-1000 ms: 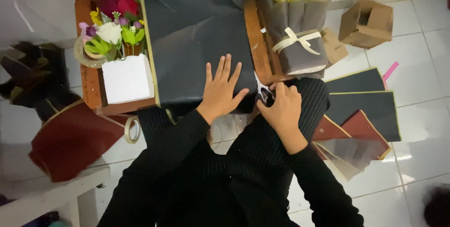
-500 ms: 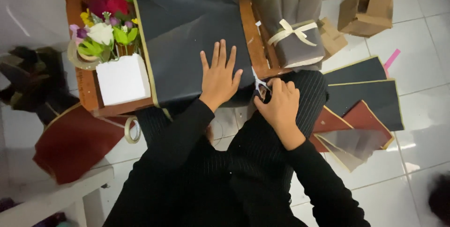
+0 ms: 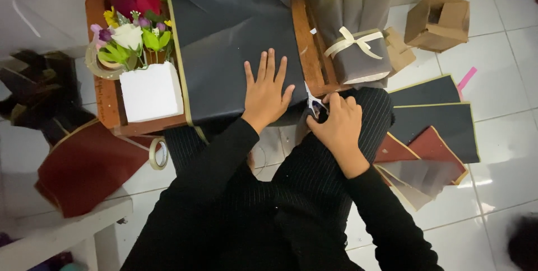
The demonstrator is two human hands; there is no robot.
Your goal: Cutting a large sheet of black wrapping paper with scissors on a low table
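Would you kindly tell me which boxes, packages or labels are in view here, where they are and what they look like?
Cardboard box: brown, open, on the floor tiles, upper right.
Smaller cardboard box: brown, beside the wrapped bouquet.
White block: plain, square, on the wooden table, left.
No labels, signs or screens visible.

white foam block [image 3: 151,92], wrapped grey bouquet [image 3: 354,41], cardboard box [image 3: 437,22], tape roll [image 3: 158,153], dark red paper [image 3: 84,167]

Left hand [image 3: 268,93] flat, fingers spread; right hand [image 3: 338,127] curled in a closed grip.
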